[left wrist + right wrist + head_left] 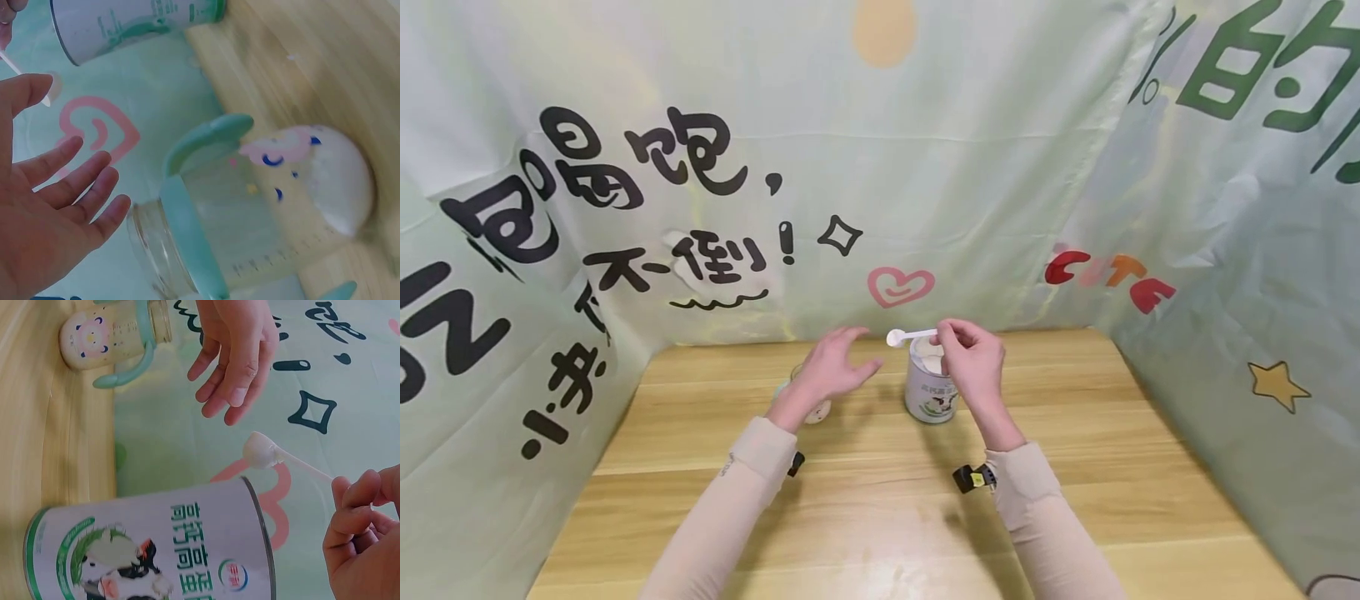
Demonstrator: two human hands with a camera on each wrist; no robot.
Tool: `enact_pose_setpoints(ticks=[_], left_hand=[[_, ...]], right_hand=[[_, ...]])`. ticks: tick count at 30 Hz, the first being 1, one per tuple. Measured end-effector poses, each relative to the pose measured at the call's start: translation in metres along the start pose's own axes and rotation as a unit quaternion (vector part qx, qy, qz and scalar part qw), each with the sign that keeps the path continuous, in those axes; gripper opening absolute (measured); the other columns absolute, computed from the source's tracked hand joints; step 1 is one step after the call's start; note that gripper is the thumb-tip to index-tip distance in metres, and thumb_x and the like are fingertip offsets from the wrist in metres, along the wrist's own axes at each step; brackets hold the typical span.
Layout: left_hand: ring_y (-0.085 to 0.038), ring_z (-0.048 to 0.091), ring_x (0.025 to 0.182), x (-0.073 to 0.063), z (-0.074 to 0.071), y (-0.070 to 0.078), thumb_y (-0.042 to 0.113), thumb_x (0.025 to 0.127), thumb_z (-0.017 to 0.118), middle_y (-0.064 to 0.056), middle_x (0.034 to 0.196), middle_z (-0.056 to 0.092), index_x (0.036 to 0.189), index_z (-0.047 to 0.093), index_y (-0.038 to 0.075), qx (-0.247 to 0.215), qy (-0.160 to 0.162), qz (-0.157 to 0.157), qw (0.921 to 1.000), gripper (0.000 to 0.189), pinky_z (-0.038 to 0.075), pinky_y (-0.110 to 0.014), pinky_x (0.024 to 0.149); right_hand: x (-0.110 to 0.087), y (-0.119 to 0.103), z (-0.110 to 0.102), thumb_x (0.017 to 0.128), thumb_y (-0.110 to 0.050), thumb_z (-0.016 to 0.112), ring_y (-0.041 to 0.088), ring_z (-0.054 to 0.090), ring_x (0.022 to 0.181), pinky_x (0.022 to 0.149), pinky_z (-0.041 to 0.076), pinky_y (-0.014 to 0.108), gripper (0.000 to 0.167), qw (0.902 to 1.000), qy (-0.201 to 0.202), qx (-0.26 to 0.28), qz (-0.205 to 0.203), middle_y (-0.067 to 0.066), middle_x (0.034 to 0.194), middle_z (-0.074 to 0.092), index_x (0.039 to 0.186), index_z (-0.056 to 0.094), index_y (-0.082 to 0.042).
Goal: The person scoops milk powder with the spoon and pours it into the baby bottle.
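Note:
Pinched by its thin handle in my right hand (976, 360) is a white measuring scoop (261, 450), held above the rim of a milk powder tin (929, 392). The tin is white with a cow print and a green base band, and pale powder shows in its open top. My left hand (56, 206) is held up with fingers spread and nothing in it, near the scoop's bowl. Below and beside it stands a clear baby bottle (244, 206) with mint-green handles and an uncapped neck. White powder lies at the bottle's bottom. The left forearm partly hides the bottle in the head view.
Both stand toward the back of a wooden table (865, 533). A printed cloth (1000, 200) hangs behind and along both sides of it. A dark wrist camera (973, 478) sits under the right cuff.

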State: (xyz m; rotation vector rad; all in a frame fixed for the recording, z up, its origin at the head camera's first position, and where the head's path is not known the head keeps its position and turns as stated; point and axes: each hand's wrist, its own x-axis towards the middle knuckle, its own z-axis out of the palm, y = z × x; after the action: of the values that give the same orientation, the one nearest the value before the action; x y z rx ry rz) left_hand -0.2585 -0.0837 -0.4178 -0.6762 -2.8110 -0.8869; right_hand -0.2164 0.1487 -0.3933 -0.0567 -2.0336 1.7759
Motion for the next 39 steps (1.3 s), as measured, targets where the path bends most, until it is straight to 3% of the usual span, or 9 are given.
enact_pose_setpoints(ticks=[22,26,29,33,39], left_hand=[[-0.042,0.048,0.147,-0.022,-0.011,-0.032,0.051,0.097,0.069,-0.015,0.152,0.06,0.148,0.057,0.009,0.028,0.021,-0.008,0.9994,0.068,0.032,-0.061,0.127],[-0.042,0.049,0.146,-0.027,-0.013,-0.038,0.052,0.096,0.07,-0.016,0.151,0.06,0.148,0.058,0.008,0.025,0.027,-0.013,0.9993,0.069,0.034,-0.062,0.125],[-0.042,0.05,0.145,-0.03,-0.014,-0.041,0.052,0.096,0.071,-0.015,0.152,0.06,0.148,0.058,0.009,0.019,0.031,-0.019,0.9992,0.069,0.036,-0.062,0.123],[-0.042,0.052,0.143,-0.035,-0.016,-0.045,0.051,0.095,0.072,-0.015,0.151,0.06,0.148,0.057,0.009,0.011,0.032,-0.026,0.9991,0.069,0.038,-0.062,0.122],[-0.041,0.051,0.144,-0.041,-0.018,-0.054,0.052,0.095,0.072,-0.014,0.151,0.06,0.148,0.058,0.011,0.012,0.03,-0.047,0.9984,0.068,0.037,-0.061,0.123]], right_hand=[[-0.008,0.002,0.029,0.101,-0.017,0.068,0.006,0.05,0.041,0.042,0.044,0.02,0.017,0.9981,-0.052,0.016,-0.031,0.025,0.091,0.077,0.103,0.079,-0.005],[-0.01,0.003,0.034,0.101,-0.017,0.069,0.007,0.049,0.042,0.043,0.044,0.02,0.016,0.9977,-0.056,0.02,-0.033,0.012,0.083,0.078,0.102,0.08,-0.006],[-0.011,0.002,0.038,0.101,-0.016,0.069,0.007,0.049,0.041,0.044,0.045,0.021,0.015,0.9975,-0.059,0.02,-0.035,0.011,0.083,0.078,0.102,0.08,-0.006],[-0.013,-0.002,0.045,0.102,-0.015,0.068,0.005,0.049,0.041,0.045,0.045,0.02,0.016,0.9971,-0.067,0.021,-0.03,0.027,0.093,0.077,0.105,0.08,-0.004],[-0.017,-0.002,0.056,0.103,-0.015,0.069,0.003,0.048,0.041,0.043,0.043,0.018,0.018,0.996,-0.078,0.03,-0.029,0.028,0.094,0.077,0.109,0.079,-0.002]])
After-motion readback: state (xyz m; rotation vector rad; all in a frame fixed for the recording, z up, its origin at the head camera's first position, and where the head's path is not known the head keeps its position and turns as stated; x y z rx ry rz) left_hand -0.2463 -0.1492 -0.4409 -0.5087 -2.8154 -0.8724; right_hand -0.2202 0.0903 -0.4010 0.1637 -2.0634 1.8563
